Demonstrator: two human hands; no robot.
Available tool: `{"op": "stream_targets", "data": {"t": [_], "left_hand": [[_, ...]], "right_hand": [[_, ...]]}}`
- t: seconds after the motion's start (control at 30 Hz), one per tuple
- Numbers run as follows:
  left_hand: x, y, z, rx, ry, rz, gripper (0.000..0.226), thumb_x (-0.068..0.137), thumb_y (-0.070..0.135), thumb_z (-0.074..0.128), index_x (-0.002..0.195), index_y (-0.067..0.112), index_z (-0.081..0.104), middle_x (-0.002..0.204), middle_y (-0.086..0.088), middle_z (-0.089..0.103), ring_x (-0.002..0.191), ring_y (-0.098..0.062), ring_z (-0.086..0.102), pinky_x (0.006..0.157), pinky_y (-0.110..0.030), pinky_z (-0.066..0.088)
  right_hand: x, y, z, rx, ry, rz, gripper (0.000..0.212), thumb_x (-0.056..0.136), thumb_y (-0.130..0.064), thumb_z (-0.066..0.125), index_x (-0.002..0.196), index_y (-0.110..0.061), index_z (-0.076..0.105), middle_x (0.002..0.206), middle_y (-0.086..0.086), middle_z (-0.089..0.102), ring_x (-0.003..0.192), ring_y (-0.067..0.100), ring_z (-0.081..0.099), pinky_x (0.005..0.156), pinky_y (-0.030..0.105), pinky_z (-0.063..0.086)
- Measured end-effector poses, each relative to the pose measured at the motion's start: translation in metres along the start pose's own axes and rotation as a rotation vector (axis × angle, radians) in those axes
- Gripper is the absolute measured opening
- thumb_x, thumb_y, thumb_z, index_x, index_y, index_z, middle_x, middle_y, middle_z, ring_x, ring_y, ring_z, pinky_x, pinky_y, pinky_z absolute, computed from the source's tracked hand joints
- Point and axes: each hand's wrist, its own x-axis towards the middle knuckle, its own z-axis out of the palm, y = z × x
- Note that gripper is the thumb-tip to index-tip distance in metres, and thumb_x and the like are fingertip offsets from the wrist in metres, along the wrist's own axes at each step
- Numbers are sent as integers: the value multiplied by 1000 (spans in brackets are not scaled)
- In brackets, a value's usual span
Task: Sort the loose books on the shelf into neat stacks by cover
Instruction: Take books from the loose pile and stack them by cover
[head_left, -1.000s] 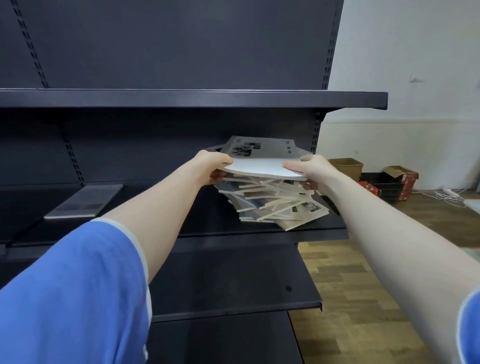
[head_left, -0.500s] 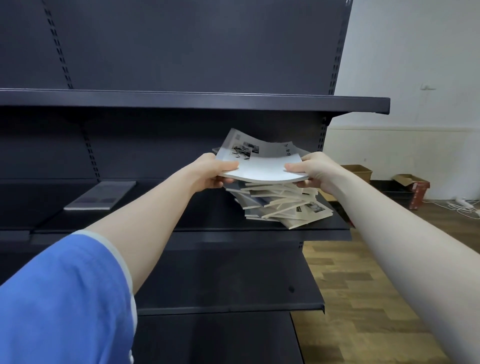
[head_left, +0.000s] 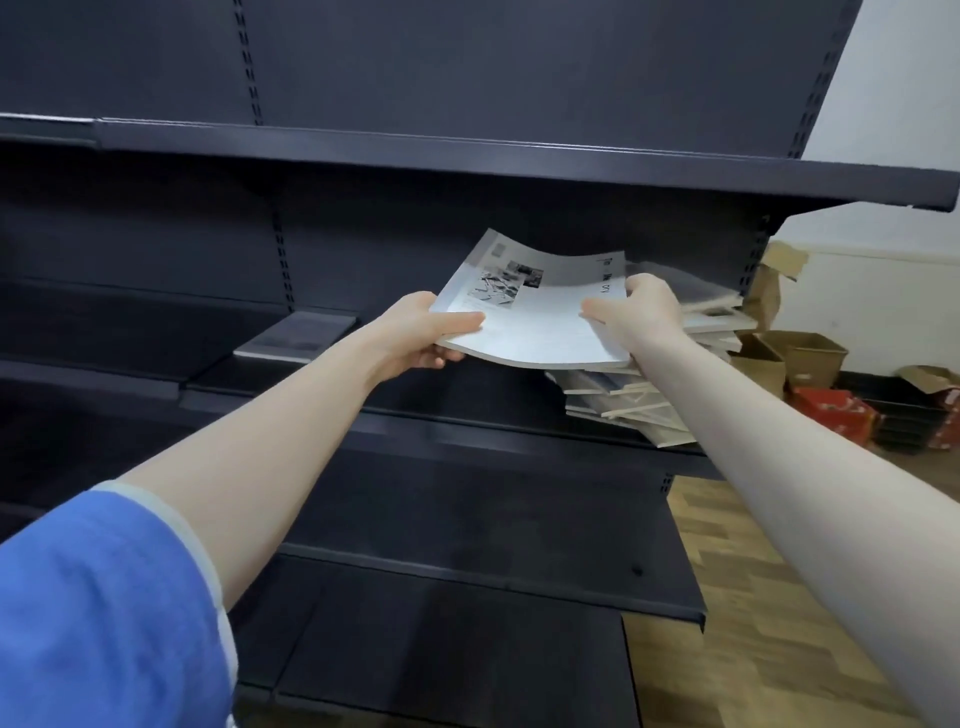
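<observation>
- The left hand (head_left: 415, 338) pinches the near-left edge of a thin book (head_left: 535, 317), thumb flat on the cover and fingers (head_left: 441, 358) curled underneath.
- The right hand (head_left: 641, 312) grips the book's right edge the same way, thumb on top, its other fingers hidden beneath.
- Half a second ago the book sat directly over the messy pile (head_left: 649, 384); now it has been carried up and to the left, so most of it hangs over bare shelf (head_left: 467, 421).
- That shift suggests the book is on its way to a stack of its own, probably toward the single grey book (head_left: 298, 338) lying flat further left on the same shelf.
- The held book is a floppy softcover: it sags in the middle and curls up at its far corners. Its cover is pale grey-white and smooth, with small black-and-white pictures and dark lettering.
- The pile is a fan of similar thin books, cream page edges sticking out at odd angles, some overhanging the shelf front.
- The shelving is dark matte metal with slotted uprights.
- Cardboard boxes (head_left: 800, 358) sit on the wooden floor to the right.
</observation>
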Motion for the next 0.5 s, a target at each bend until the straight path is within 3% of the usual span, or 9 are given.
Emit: {"op": "stream_targets", "data": {"t": [0.03,0.07,0.13,0.2,0.33,0.5], "left_hand": [[0,-5,-8,11,3,0,18,87,26,64,102,14,62,65,7,60,50,-4,52,44,-15,40],[0,-10,-16,15,8,-2,18,88,25,64,101,14,62,63,8,59,49,-4,51,44,-15,40],[3,-21,-36,18,15,-10,21,88,25,63,104,12,61,57,10,57,48,-5,49,44,-15,40],[6,-33,-55,17,22,-22,25,87,26,65,105,10,59,56,9,56,48,-5,48,45,-16,39],[17,-62,-108,37,40,-48,29,86,26,66,108,9,58,69,3,56,51,-7,49,46,-17,41],[34,-102,-163,69,46,-94,26,85,26,67,103,11,56,73,1,54,55,-8,49,44,-17,41]], "right_hand": [[-1,-6,8,-53,7,-5,18,87,-18,61,94,-3,53,83,0,45,80,19,45,65,32,41],[0,-11,16,-91,8,-11,19,87,-17,60,79,-8,46,75,-1,41,72,19,42,56,30,36],[0,-25,35,-159,-3,-29,34,87,-18,59,68,-14,32,67,-1,34,61,19,36,48,28,25],[3,-35,53,-206,0,-51,32,88,-19,59,69,-13,33,67,-1,34,58,17,35,48,27,24],[8,-49,116,-186,-35,-37,26,87,-25,64,92,-8,45,72,-2,42,76,21,46,52,28,31],[13,-48,194,-106,-79,13,35,81,-29,70,106,-8,59,97,3,62,87,23,57,67,29,42]]}}
